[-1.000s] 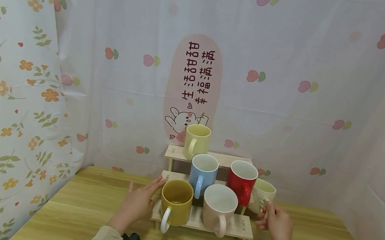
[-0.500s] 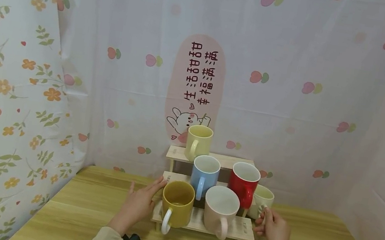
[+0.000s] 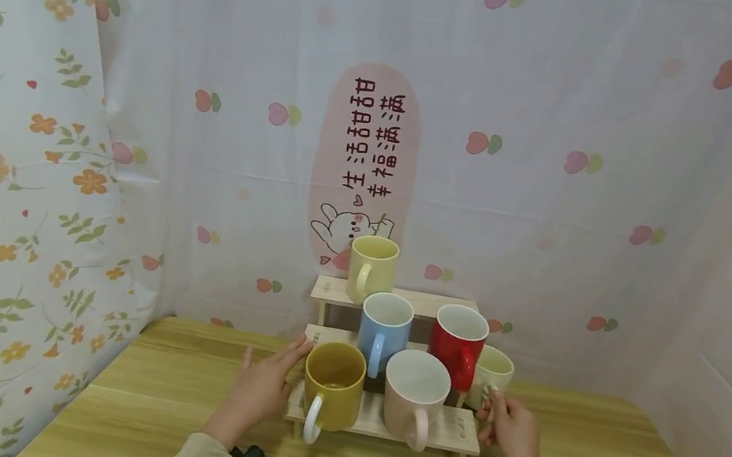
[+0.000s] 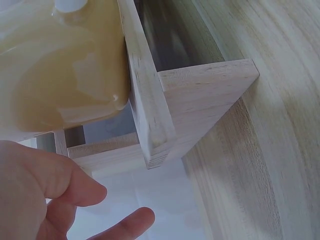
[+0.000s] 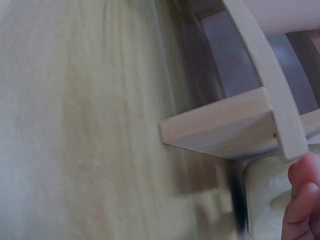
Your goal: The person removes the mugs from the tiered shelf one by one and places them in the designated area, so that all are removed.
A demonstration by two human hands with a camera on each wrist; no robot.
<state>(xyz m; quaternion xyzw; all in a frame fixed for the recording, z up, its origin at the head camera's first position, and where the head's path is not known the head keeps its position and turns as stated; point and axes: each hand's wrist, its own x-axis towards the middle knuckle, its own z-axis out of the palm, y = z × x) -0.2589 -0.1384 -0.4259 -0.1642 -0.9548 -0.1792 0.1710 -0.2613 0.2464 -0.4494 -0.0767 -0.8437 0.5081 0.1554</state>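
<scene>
"生活甜甜 幸福满满" on the curtain (image 3: 446, 193)

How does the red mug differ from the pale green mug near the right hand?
The red mug is white inside, while the pale green mug is pale green inside too. The red mug stands on the middle step, untouched; the right hand holds the pale green mug. Both have their open tops facing up.

On table (image 3: 184, 376): rack (image 3: 369, 416), pale mug (image 3: 494, 375) seemingly.

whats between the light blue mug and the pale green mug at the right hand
In the head view, a cylindrical red mug, white inside, stands between the blue mug and pale green mug.
</scene>
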